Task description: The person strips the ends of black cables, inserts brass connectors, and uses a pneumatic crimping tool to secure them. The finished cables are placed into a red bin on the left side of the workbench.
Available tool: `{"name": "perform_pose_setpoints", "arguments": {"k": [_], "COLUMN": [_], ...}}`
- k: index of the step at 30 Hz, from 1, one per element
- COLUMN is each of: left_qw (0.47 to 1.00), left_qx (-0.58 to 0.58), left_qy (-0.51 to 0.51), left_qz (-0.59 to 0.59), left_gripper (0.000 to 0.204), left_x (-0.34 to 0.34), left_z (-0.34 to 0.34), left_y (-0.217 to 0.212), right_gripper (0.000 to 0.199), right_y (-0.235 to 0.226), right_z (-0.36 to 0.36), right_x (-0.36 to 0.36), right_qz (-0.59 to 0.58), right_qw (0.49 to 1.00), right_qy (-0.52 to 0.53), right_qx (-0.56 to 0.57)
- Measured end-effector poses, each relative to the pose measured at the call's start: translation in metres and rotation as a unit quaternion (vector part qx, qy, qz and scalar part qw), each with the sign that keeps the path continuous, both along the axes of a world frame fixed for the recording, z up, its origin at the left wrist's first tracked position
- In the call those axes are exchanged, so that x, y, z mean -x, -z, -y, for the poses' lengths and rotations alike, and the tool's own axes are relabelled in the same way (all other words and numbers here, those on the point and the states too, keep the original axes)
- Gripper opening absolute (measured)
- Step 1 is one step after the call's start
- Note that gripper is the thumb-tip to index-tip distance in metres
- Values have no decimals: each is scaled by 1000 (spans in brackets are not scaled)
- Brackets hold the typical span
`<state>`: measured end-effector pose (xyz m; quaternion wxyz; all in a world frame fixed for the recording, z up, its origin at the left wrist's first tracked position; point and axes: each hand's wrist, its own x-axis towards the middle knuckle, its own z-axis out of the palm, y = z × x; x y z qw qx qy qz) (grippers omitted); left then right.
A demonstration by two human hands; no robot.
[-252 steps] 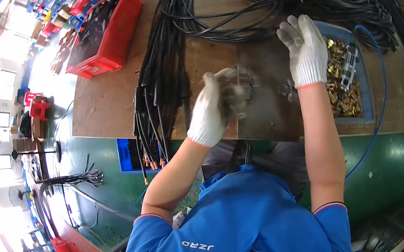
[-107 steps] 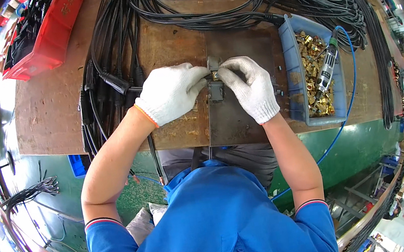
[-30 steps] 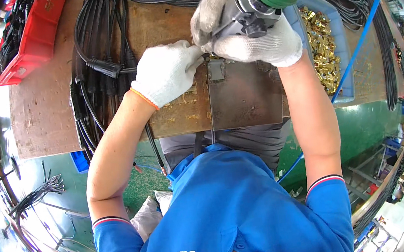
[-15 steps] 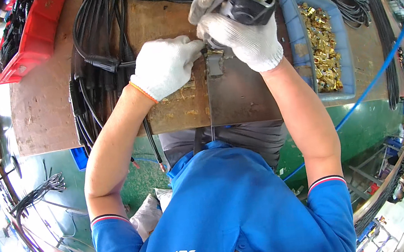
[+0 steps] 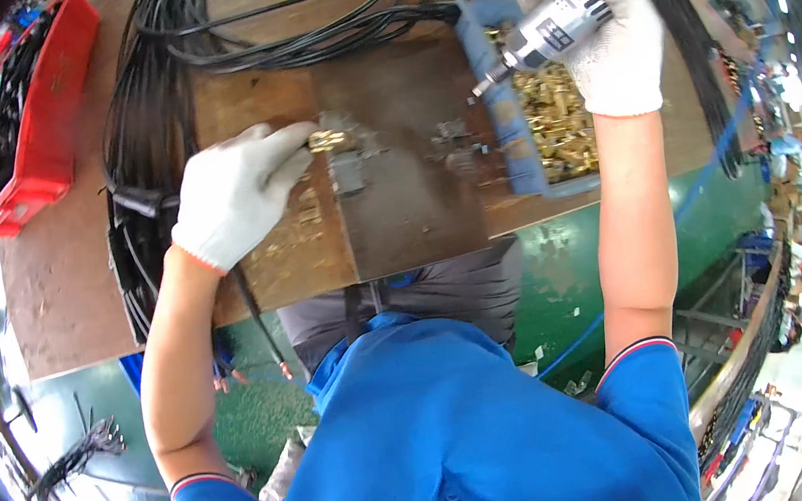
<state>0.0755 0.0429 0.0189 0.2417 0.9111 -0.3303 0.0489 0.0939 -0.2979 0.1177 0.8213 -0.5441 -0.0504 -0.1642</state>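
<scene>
My left hand [image 5: 238,190], in a white knit glove, is over the workbench at left of centre. Its thumb and forefinger close at the left end of a small brass connector [image 5: 331,140], which sits by a grey metal block [image 5: 346,172] on a dark plate [image 5: 414,189]. My gloved right hand [image 5: 617,39] is wrapped around a silver power screwdriver [image 5: 554,28], held up above a blue bin [image 5: 514,141]. The tool lies nearly sideways, its bit pointing left and down, apart from the brass connector. The palm side of the right grip is hidden.
Brass parts [image 5: 561,126] fill the blue bin. Black cables [image 5: 144,112] lie bundled along the left and back of the bench. A red bin [image 5: 40,124] with black parts stands far left. A blue hose [image 5: 703,178] runs down the right side.
My right hand has moved right, away from the metal block, and the power screwdriver has swung from upright to sideways. The left hand stays by the brass connector. The whole view has shifted.
</scene>
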Motion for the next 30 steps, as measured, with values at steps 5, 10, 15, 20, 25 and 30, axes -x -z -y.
{"name": "perform_pose_setpoints", "arguments": {"k": [5, 10, 15, 20, 25, 30], "left_qw": [998, 996, 996, 996, 996, 997], "left_qx": [39, 74, 70, 73, 72, 72], "left_qy": [12, 41, 17, 15, 37, 30], "left_qz": [-56, -31, -46, -44, -46, -17], "left_gripper": [26, 22, 22, 24, 27, 27], "left_x": [8, 9, 13, 13, 12, 15], "left_z": [10, 15, 15, 22, 27, 25], "left_y": [-22, -18, -19, -19, -21, -9], "right_gripper": [24, 34, 60, 32, 29, 21], "right_y": [45, 103, 77, 85, 106, 107], "right_z": [93, 146, 115, 11, -86, -87], "right_x": [2, 0, 5, 42, 75, 72], "right_qz": [-231, -248, -301, -38, -89, -79], "right_qw": [942, 867, 548, 863, 926, 938], "right_qy": [144, 197, 268, 97, -140, -110], "right_qx": [197, 384, 733, 495, 339, 319]}}
